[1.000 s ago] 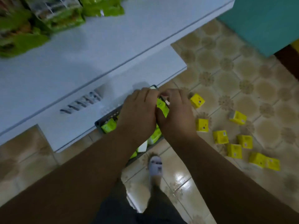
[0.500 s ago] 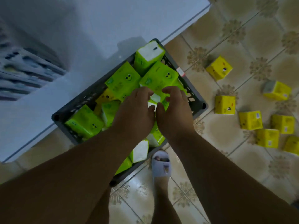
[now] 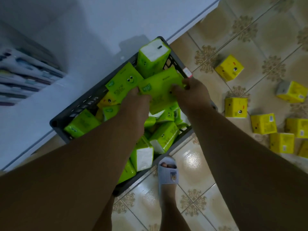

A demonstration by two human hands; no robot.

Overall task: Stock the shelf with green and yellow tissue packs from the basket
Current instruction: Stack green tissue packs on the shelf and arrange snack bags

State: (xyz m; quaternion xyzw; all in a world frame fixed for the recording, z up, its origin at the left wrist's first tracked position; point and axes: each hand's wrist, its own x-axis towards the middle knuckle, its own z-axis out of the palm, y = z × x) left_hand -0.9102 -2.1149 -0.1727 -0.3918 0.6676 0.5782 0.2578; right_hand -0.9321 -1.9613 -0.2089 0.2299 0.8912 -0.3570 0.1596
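A dark grey basket (image 3: 86, 104) full of green tissue packs stands on the tiled floor against the white shelf base (image 3: 86, 52). Both hands reach into it and grip one flat green pack (image 3: 160, 88) near the basket's far end. My left hand (image 3: 135, 107) holds its left edge and my right hand (image 3: 193, 94) holds its right edge. Another green pack (image 3: 152, 58) stands upright in the far corner. One yellow pack (image 3: 109, 100) shows among the green ones. Several yellow packs (image 3: 235, 107) lie scattered on the floor to the right.
A foot in a pale slipper (image 3: 168, 170) stands just in front of the basket. Blurred packaged goods (image 3: 25, 77) sit on the shelf at the left. Patterned floor tiles (image 3: 208, 164) spread out to the right and front.
The view has dropped closer to the basket. My hands moved apart and forward, from the middle of the pile to the two edges of a flat green pack.
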